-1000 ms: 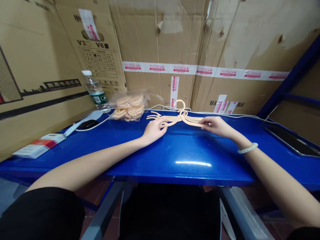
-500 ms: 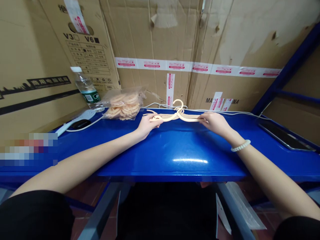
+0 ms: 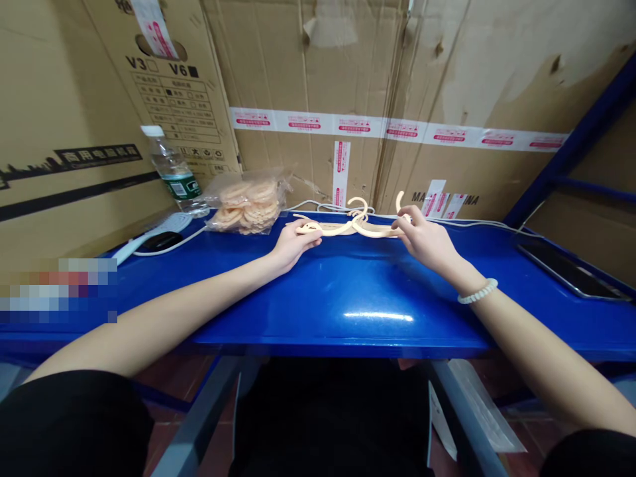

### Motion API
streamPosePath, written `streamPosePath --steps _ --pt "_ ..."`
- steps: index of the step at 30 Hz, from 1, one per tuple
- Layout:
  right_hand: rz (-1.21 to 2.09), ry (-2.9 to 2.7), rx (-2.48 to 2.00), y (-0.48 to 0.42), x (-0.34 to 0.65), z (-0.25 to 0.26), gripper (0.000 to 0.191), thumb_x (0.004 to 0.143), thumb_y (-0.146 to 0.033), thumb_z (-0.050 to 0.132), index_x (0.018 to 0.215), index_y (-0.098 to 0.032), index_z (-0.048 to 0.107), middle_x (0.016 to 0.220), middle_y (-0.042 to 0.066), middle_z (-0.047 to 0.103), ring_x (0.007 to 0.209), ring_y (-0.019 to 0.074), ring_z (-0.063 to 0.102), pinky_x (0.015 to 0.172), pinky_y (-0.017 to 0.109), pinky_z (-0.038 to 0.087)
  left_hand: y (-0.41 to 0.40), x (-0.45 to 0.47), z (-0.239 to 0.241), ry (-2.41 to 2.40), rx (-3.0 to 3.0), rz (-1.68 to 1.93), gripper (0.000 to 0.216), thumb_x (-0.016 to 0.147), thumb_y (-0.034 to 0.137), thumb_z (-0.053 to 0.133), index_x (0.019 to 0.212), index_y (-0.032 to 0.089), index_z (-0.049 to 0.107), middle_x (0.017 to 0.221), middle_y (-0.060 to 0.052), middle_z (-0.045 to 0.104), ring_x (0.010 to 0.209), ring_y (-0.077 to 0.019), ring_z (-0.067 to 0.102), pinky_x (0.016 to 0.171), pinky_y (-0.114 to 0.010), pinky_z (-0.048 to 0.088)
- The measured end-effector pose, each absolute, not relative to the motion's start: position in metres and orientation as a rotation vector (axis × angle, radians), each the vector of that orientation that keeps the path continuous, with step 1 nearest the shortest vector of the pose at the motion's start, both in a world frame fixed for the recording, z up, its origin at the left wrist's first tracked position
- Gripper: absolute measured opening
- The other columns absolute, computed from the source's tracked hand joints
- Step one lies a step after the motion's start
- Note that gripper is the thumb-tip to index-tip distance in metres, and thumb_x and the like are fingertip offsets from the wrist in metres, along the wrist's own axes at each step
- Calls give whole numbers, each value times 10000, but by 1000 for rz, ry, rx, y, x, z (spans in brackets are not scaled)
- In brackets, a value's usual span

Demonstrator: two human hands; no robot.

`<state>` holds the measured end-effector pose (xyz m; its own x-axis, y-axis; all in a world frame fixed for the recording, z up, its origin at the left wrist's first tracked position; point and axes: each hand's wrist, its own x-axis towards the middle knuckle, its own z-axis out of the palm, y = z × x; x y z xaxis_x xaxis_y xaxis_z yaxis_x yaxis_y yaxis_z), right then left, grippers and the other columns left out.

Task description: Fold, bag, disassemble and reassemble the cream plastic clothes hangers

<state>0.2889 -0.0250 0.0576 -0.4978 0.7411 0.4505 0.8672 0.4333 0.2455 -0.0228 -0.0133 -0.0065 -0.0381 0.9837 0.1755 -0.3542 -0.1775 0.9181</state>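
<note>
A small stack of cream plastic hangers point(image 3: 348, 226) lies near the back of the blue table point(image 3: 348, 291). My left hand point(image 3: 293, 242) is closed on the stack's left end. My right hand point(image 3: 422, 240) pinches the right end, with one hanger tip point(image 3: 399, 201) sticking up above its fingers. A white bead bracelet point(image 3: 477, 291) sits on my right wrist.
A clear bag of round cream pieces point(image 3: 248, 207), a water bottle point(image 3: 171, 171) and a white handheld device point(image 3: 149, 237) with a cable stand at the back left. A dark tablet point(image 3: 566, 270) lies at the right. Cardboard boxes point(image 3: 397, 99) wall the back and left.
Both hands stayed on the hanger stack. The right hand has lifted slightly, and a hanger tip now curves up above it.
</note>
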Motion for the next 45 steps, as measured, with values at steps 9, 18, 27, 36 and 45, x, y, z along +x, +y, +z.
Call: streamPosePath --steps 9,18,27,36,45 --pt "313 -1924 -1080 5 304 45 539 774 -294 752 1284 -179 618 1290 158 619 786 221 689 732 400 629 -13 -23 -5 843 1039 1502 274 650 90 837 878 127 690 840 -15 640 774 -120 631 788 -285 576" --pt "804 -1719 -1011 4 301 48 483 623 -451 946 946 -162 731 829 77 737 651 202 677 656 375 647 -14 -23 -5 869 1086 1464 263 618 99 841 828 119 683 828 -16 644 778 -127 629 812 -312 597" --pt "776 -1831 -1048 3 302 50 401 740 -487 872 963 -163 789 762 64 720 621 172 630 600 334 608 -17 -22 -2 862 1062 1515 359 661 80 837 960 147 651 875 -22 674 791 -140 668 793 -314 605" --pt "1089 -1615 -976 -10 278 36 541 686 -423 929 1022 -234 548 765 -5 675 630 153 621 581 303 578 -35 -9 -3 805 1419 1282 433 663 254 902 971 155 615 826 -38 719 690 -165 684 652 -285 588" --pt "1278 -1927 -740 -36 253 36 399 782 -465 886 958 -193 654 951 49 732 848 186 702 795 362 617 -44 -4 0 804 1536 1260 479 691 273 892 1083 155 644 838 -43 715 760 -191 695 661 -288 593"
